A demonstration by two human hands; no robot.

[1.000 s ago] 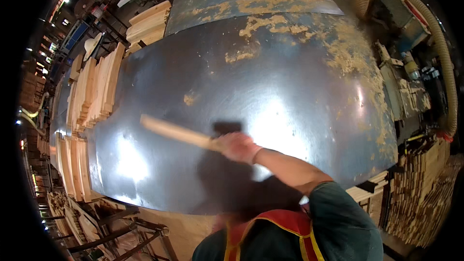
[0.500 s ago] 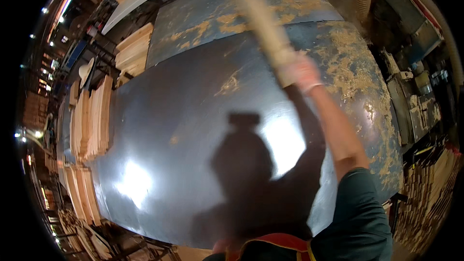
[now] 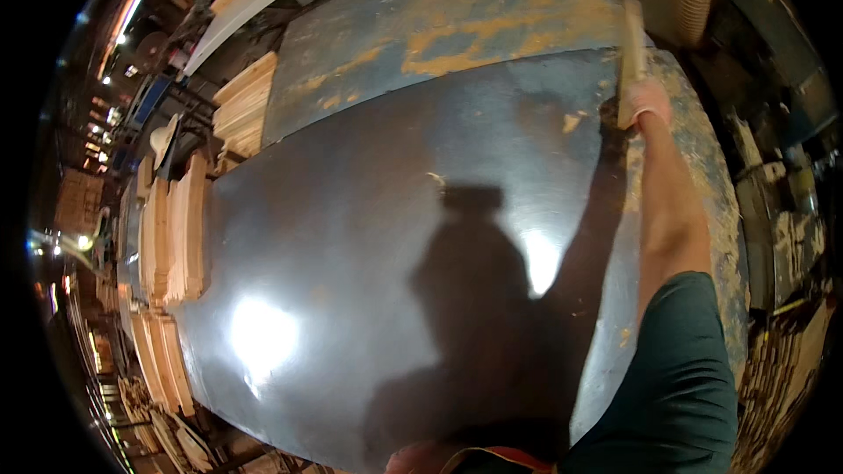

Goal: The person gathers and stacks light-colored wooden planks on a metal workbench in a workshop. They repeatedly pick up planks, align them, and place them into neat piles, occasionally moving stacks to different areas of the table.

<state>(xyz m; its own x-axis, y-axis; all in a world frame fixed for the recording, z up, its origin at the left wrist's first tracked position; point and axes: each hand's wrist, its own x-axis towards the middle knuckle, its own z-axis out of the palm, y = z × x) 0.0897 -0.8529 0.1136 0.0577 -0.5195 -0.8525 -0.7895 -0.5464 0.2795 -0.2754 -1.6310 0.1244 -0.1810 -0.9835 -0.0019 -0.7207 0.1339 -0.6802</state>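
Observation:
My right hand (image 3: 645, 98) is stretched far out to the upper right and grips a pale wooden stick (image 3: 631, 39) that points away along the right side of a large shiny grey metal sheet (image 3: 369, 237). The hand is over the sheet's far right part, near patches of yellowish residue (image 3: 571, 123). My dark green sleeve (image 3: 676, 377) covers the upper arm. My shadow falls on the middle of the sheet. My left hand does not show in the picture.
A second metal sheet (image 3: 457, 17) streaked with orange-yellow crust lies beyond the first. Stacks of pale wooden boards (image 3: 171, 237) line the left edge, and more (image 3: 246, 105) stand at the back left. Machinery and clutter (image 3: 790, 211) fill the right side.
My right hand has swung the stick from the near middle of the sheet up and across to the far right. The view has tilted with it.

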